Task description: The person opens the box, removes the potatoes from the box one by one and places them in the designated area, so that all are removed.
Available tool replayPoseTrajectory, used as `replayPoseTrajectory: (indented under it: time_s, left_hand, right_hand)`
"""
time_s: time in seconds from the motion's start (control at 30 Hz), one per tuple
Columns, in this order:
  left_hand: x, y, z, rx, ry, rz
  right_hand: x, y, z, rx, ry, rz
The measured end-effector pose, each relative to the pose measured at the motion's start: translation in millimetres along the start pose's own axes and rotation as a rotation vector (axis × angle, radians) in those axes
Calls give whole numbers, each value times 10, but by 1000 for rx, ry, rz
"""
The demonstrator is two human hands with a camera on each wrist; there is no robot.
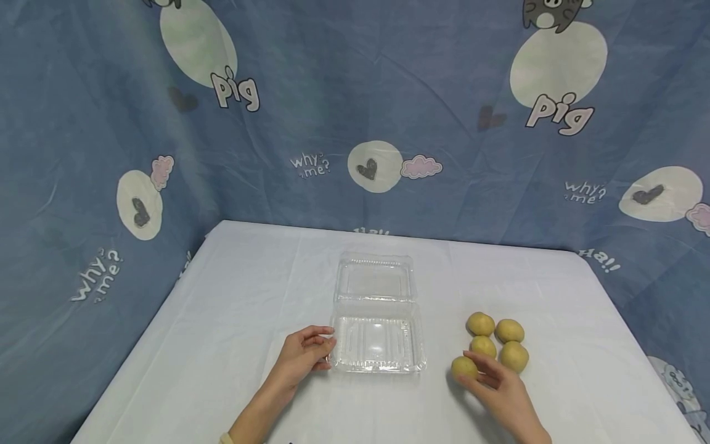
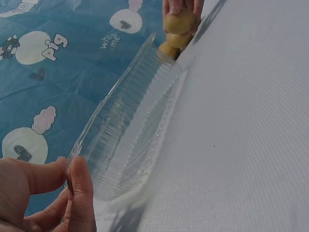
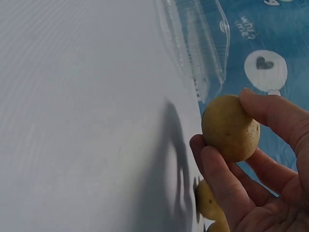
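A clear plastic clamshell container (image 1: 374, 345) lies open on the white table, its lid (image 1: 375, 279) folded back away from me. My left hand (image 1: 307, 353) pinches the container's left rim between thumb and fingers, as the left wrist view shows up close. To the right of the container, my right hand (image 1: 499, 387) holds a small yellow potato (image 3: 231, 128) between thumb and fingertips. A shadow of hand and potato falls on the tablecloth in the right wrist view. Just beyond that hand, several more potatoes (image 1: 510, 331) sit in a tight cluster.
White cloth covers the table (image 1: 249, 277). A blue printed curtain (image 1: 310, 123) hangs behind it and along both sides. The container stands near the middle, with the potato cluster to its right.
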State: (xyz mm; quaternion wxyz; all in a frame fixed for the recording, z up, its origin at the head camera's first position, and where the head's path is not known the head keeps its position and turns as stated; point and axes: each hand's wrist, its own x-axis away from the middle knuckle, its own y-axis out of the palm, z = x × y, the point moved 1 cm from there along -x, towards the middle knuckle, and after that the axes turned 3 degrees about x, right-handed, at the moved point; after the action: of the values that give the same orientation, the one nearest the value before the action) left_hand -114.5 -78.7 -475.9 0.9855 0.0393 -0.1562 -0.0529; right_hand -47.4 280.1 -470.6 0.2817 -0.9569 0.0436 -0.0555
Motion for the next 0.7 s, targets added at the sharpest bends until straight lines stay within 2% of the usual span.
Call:
replayPoseTrajectory:
  time_s: [0.27,0.7]
  left_hand:
    - [-2,0,-6,13,-5,4]
    - [7,-5,4,5,-4,-9]
  right_hand:
    - [36,-45,77,15,75,-30]
    - [90,-129,90,63,136,-23]
